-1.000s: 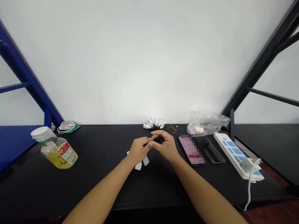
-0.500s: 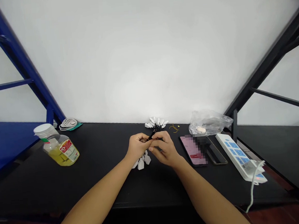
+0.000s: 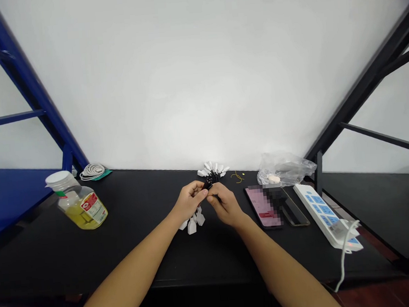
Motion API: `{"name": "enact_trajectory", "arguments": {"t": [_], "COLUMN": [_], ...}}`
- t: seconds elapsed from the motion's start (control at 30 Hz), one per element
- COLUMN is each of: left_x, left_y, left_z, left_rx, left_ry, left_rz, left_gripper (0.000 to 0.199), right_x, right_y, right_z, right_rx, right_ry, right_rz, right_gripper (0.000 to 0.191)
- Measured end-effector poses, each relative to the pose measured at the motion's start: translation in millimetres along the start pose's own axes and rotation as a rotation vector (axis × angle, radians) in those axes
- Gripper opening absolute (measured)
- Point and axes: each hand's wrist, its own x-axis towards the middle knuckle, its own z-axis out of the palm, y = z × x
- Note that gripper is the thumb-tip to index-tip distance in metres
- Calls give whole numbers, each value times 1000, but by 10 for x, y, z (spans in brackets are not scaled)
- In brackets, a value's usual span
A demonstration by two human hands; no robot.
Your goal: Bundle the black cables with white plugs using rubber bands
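Observation:
Close together over the middle of the table, my left hand (image 3: 190, 198) and my right hand (image 3: 225, 203) are both closed. Between them is a bundle of black cords (image 3: 213, 177) with white tag-like ends. Some white ends (image 3: 209, 169) fan out beyond my fingers, and other white pieces (image 3: 192, 225) hang below my left hand. My left fingers and thumb grip the dark middle of the bundle. The right thumb and fingers pinch at the same spot; exactly what they hold there is hidden.
Thin yellow bands (image 3: 237, 176) lie beyond my right hand. To the right are a pink-screened phone (image 3: 263, 208), a second phone (image 3: 295, 207), a clear plastic bag (image 3: 290, 167) and a white power strip (image 3: 326, 214). At left stand a jar (image 3: 82, 205) and a coiled white cable (image 3: 93, 170).
My right fingers have curled in and shifted slightly left against the bundle. The yellow band seen around it earlier is now hard to make out. My left hand keeps its grip.

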Motion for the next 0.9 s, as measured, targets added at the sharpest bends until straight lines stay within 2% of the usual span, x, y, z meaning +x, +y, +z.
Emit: {"name": "enact_trajectory", "arguments": {"t": [0.1, 0.2, 0.27, 0.43, 0.5, 0.57, 0.63, 0.7, 0.77, 0.9], "left_x": [17, 21, 17, 10, 11, 14, 19, 26, 34, 42], "left_y": [6, 6, 2, -6, -15, -27, -39, -45, -45, -37], "left_z": [4, 0, -5, 30, 60, 89, 109, 121, 127, 127], "left_rx": [40, 88, 87, 1, -19, -61, -60, -1, 56, 81], "left_ry": [14, 114, 178, 219, 211, 192, 163, 144, 142, 158], "left_rz": [-6, 46, 66, 59, 65, 59, 53, 53, 51, 56], "left_gripper": [40, 44, 45, 43, 42, 41, 42, 44, 42, 38], "right_x": [5, 3, -4, -17, -1, 31, 71, 107, 131, 138], "right_y": [15, 15, 17, 46, 54, 60, 72, 93, 115, 110], "right_z": [26, 90, 132, 167, 163, 153, 130, 94, 53, 7], "right_rx": [-9, -21, -14, 126, 339, 647, 918, 1078, 1150, 1125], "right_ry": [-73, -182, -203, -86, -77, -48, 27, 117, 183, 219], "right_rz": [33, 52, 70, 235, 341, 468, 609, 721, 763, 719], "right_gripper": [18, 21, 20, 24, 30, 39, 45, 46, 42, 32]}}
